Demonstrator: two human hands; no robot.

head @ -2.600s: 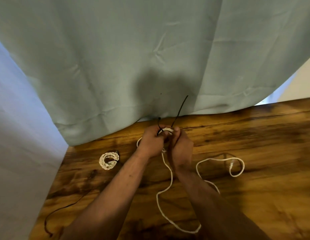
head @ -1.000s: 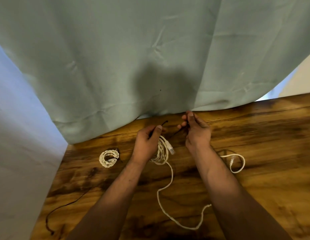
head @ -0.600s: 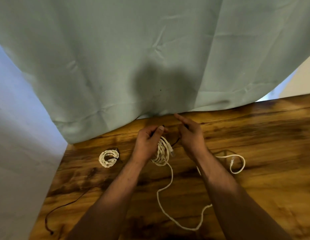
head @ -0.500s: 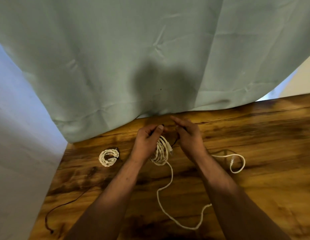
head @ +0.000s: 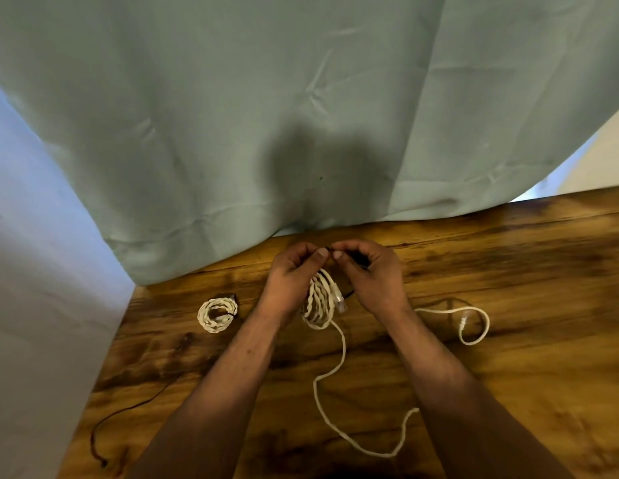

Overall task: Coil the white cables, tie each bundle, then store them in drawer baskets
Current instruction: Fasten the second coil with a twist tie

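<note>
1. Both hands are clamped on one thin black tie (head: 351, 259). My left hand (head: 289, 281) pinches it between thumb and forefinger, and my right hand (head: 373, 278) pinches it the same way, with the fingertips nearly meeting above the bundle.
2. The part-wound white cable coil (head: 320, 300) lies on the wooden table (head: 525, 271) right under that pinch, between my two wrists. Its left edge is tucked beneath my left palm. One clear plug (head: 341, 304) rests against its right side.
3. My fingers hide how the tie passes round the coil, so I cannot tell whether it is knotted. A short dark piece shows just right of the plug.
4. The uncoiled tail (head: 341, 357) runs from the coil toward me, curls round and slips under my right forearm, which blocks its middle. It comes out beyond the arm as a loose loop (head: 482, 326) carrying the other plug.
5. A small tight bundle (head: 216, 314), also white, sits well left of my left hand, with a dark bit at its upper right.
6. A thin dark cord (head: 128, 407) trails over the near left part of the table.
7. A pale green curtain (head: 301, 115) hangs across the table's far edge, with its hem just beyond my fingertips.
</note>
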